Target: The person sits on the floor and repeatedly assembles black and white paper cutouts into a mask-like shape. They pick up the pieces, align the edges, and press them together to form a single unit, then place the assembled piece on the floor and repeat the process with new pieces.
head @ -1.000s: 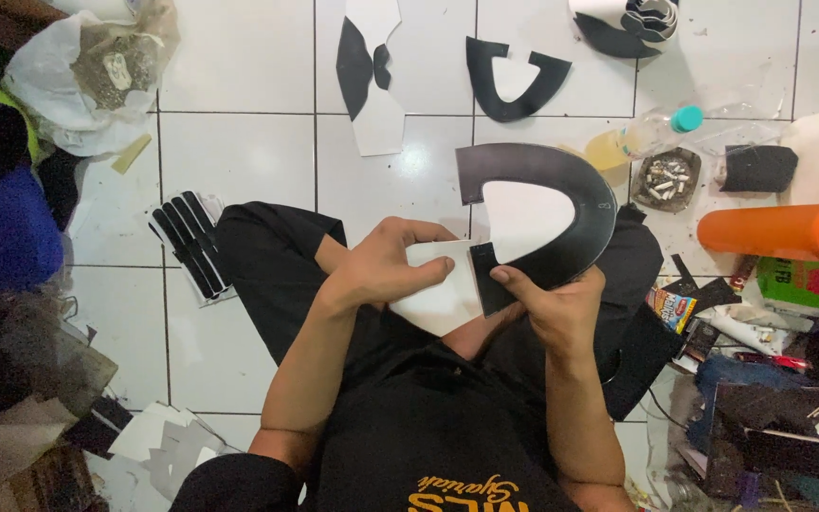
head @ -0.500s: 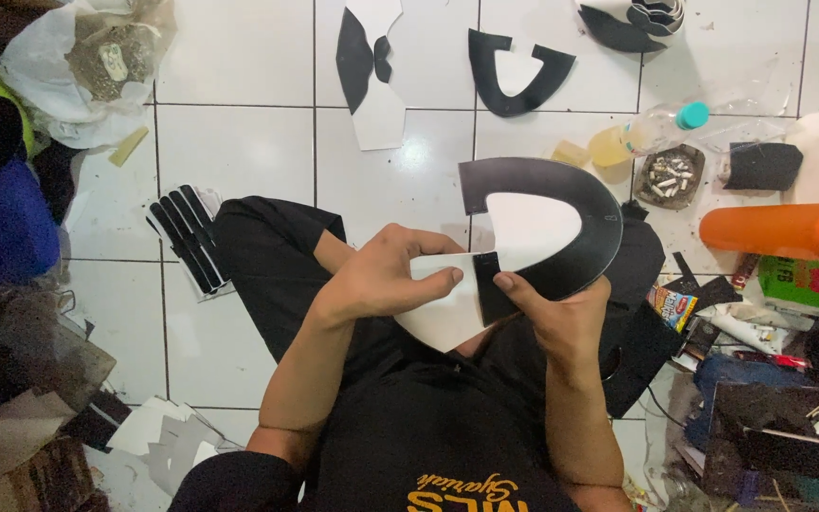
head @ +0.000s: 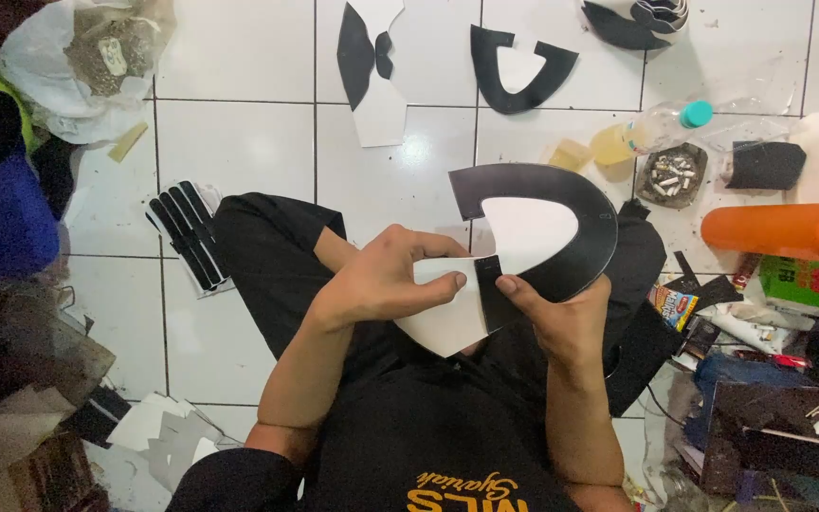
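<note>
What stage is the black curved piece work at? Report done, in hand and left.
Done, apparently: two similar black-and-white cut pieces lie on the white tiled floor. In hand: the left hand and right hand press a white card pattern against a black curved horseshoe-shaped piece. Left, seemingly: black strips and pale cut pieces lie untouched.

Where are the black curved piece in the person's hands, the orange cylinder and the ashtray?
black curved piece (head: 588, 204): head view, top of its arc.
orange cylinder (head: 770, 230): head view, middle of its side.
ashtray (head: 672, 175): head view, its centre.
</note>
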